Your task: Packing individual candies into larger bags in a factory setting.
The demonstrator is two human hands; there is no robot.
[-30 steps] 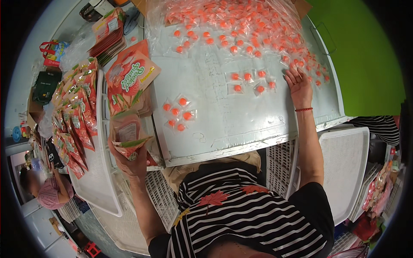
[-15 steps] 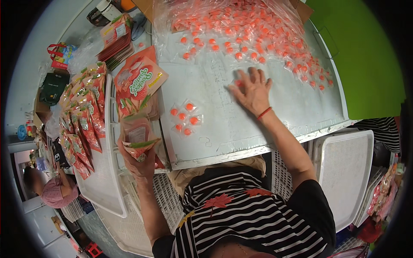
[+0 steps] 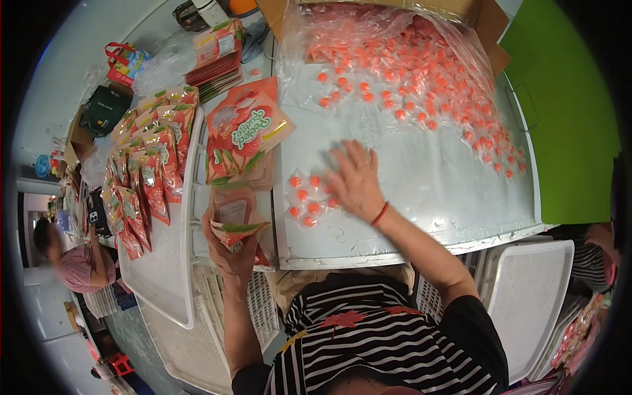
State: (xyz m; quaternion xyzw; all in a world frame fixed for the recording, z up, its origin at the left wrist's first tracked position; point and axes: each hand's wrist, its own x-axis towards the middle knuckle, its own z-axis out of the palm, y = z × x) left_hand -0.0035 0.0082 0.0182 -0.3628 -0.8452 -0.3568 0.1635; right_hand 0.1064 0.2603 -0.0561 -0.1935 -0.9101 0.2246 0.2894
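Orange candies [image 3: 304, 200] in small clear wrappers lie in a loose cluster on the pale tray [image 3: 428, 191], and the right hand [image 3: 354, 179] rests on them with fingers spread flat, gripping nothing. The left hand [image 3: 232, 253] is closed around an open red-and-green stand-up pouch [image 3: 234, 214], held upright at the tray's near left corner. Just beyond it lies a stack of flat pouches [image 3: 245, 131] of the same colours. Filled pouches [image 3: 148, 164] line the white mesh tray [image 3: 164, 276] at left. More wrapped candies spill from a plastic-lined cardboard box [image 3: 408, 39].
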